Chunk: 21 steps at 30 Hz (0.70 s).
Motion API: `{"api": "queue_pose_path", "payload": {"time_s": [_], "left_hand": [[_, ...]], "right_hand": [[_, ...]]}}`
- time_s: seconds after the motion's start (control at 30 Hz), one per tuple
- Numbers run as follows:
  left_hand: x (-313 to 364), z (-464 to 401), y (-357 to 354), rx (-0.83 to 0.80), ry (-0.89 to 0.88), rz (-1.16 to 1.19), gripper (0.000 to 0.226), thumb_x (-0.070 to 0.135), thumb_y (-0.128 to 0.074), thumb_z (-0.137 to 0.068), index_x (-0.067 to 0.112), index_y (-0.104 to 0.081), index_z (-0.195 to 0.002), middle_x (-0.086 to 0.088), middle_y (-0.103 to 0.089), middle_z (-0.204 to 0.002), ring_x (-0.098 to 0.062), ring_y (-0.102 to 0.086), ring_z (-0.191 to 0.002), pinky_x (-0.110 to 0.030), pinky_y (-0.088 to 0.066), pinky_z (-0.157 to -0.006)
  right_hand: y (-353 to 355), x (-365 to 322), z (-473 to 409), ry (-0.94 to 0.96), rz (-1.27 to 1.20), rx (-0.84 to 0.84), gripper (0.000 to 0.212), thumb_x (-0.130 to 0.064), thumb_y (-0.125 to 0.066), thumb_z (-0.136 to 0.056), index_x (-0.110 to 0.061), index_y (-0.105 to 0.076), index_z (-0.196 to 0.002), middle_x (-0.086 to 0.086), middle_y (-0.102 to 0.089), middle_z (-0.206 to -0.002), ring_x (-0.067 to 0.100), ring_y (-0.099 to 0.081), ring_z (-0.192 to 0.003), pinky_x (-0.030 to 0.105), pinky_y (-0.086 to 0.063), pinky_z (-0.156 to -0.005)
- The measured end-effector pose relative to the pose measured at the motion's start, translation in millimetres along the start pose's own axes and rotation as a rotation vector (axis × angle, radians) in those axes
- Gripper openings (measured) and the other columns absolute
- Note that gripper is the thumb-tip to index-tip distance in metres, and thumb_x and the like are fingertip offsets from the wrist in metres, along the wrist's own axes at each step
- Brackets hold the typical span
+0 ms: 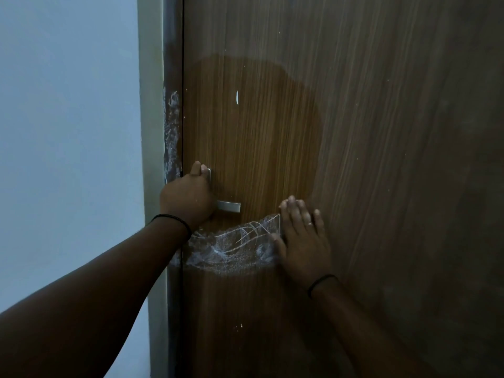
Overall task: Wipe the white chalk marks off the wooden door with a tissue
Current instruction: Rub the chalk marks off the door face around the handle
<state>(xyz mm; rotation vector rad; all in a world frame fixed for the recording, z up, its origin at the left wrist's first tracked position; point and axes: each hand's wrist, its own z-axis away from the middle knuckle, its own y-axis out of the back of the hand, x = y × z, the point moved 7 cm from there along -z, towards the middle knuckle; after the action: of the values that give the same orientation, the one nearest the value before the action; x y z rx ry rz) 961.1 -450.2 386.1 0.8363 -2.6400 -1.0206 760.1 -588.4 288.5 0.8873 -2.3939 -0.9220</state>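
The wooden door (354, 132) fills the view. A band of white chalk marks (234, 246) runs across it just below the metal lever handle (230, 206). More chalk marks (172, 132) streak the dark frame strip left of the door edge. My left hand (188, 197) is closed around the handle near its base. My right hand (302, 238) lies flat on the door, fingers together and pointing up, at the right end of the chalk band. No tissue shows; whatever is beneath the palm is hidden.
A pale wall (68, 132) and a light door frame (151, 105) stand on the left. A small white oval spot (237, 97) sits on the door above the handle. A few white specks (241, 326) dot the lower door.
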Motion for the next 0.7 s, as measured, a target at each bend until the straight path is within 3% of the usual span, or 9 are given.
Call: {"api": "queue_pose_path", "payload": {"time_s": [0.17, 0.27, 0.4, 0.6, 0.7], "left_hand": [[3, 1, -1, -0.004, 0.010, 0.005, 0.052, 0.024, -0.039, -0.099, 0.008, -0.034, -0.148, -0.014, -0.038, -0.153, -0.031, -0.067, -0.087, -0.033, -0.046, -0.059], [1, 1, -1, 0.003, 0.005, 0.013, 0.051, 0.024, -0.038, -0.098, 0.008, -0.036, -0.146, -0.014, -0.039, -0.152, -0.032, -0.067, -0.087, -0.032, -0.041, -0.057], [0, 0, 2, 0.016, 0.012, 0.031, 0.049, 0.024, -0.036, -0.100, 0.008, -0.038, -0.146, -0.014, -0.041, -0.151, -0.033, -0.067, -0.089, -0.036, -0.050, -0.062], [3, 1, -2, -0.004, 0.014, 0.002, 0.054, 0.024, -0.041, -0.097, 0.008, -0.034, -0.148, -0.012, -0.035, -0.155, -0.034, -0.066, -0.092, -0.033, -0.041, -0.060], [1, 1, 0, 0.011, 0.028, 0.009, 0.049, 0.024, -0.037, -0.099, 0.009, -0.037, -0.146, -0.012, -0.036, -0.154, -0.034, -0.067, -0.091, -0.032, -0.041, -0.059]], "right_hand": [[29, 11, -30, -0.143, -0.063, 0.134, 0.071, -0.056, -0.014, -0.101, -0.013, 0.002, -0.155, 0.007, 0.007, -0.163, 0.020, 0.010, -0.151, 0.043, 0.006, -0.122], [15, -24, -28, -0.042, -0.087, 0.067, 0.073, -0.058, -0.015, -0.100, -0.013, 0.003, -0.155, 0.006, 0.011, -0.163, 0.019, 0.014, -0.150, 0.043, 0.006, -0.122], [-24, -30, 15, 0.079, -0.034, -0.066, 0.072, -0.059, -0.014, -0.100, -0.018, 0.004, -0.156, 0.002, 0.011, -0.163, 0.017, 0.015, -0.150, 0.045, 0.006, -0.121], [6, -3, -7, -0.087, -0.051, 0.058, 0.070, -0.055, -0.015, -0.101, -0.014, 0.003, -0.155, 0.006, 0.009, -0.163, 0.018, 0.013, -0.150, 0.045, 0.004, -0.122], [2, -33, -15, -0.022, -0.076, 0.030, 0.073, -0.058, -0.016, -0.100, -0.014, 0.004, -0.155, 0.005, 0.013, -0.163, 0.019, 0.015, -0.150, 0.044, 0.005, -0.122]]}}
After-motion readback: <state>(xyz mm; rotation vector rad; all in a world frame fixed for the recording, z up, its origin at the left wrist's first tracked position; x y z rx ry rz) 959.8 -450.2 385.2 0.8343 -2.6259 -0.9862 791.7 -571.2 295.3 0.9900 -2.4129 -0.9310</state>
